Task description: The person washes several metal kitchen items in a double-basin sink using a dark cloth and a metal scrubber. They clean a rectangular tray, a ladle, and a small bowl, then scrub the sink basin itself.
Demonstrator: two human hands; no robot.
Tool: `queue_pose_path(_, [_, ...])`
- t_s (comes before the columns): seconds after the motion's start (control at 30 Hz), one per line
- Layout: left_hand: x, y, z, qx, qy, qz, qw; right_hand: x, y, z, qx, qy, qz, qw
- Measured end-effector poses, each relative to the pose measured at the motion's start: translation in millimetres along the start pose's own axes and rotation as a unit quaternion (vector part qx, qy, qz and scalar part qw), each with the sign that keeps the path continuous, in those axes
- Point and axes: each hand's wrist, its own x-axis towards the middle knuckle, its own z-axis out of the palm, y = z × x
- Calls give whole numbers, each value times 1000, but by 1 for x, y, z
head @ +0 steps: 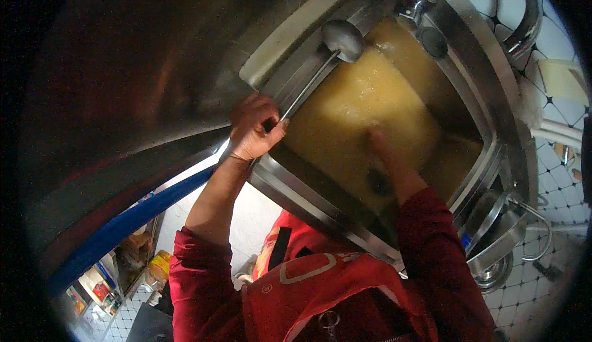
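Observation:
My left hand (259, 125) grips the thin handle of a metal ladle (343, 40) over the left rim of a stainless steel sink (300, 180). The ladle's bowl lies at the far end, near the sink's far left edge. Cloudy yellowish liquid (365, 97) fills the lower part of the sink. My right hand (381, 145) reaches down into this liquid; its fingers are blurred and partly hidden, so whether it holds anything cannot be told. A dark round spot, perhaps the drain, shows just below that hand.
A curved metal faucet (527, 23) stands at the upper right. A pale bar-shaped block (296, 32) lies beside the sink's far left edge. Metal pans (499, 245) are at the lower right. A blue strip (134, 222) runs along the left counter's edge, with a yellow-topped container (159, 265) below.

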Motion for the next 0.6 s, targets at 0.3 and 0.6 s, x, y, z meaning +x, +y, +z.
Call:
queue_pose_path(0.3, [4,-1,2,-3,-5,9,1000,40,35,99,-131,37,-60,989])
queue_pose_path(0.6, [-4,-3,0,-5,-11,2,1000,34,11,54,-9,42,42,998])
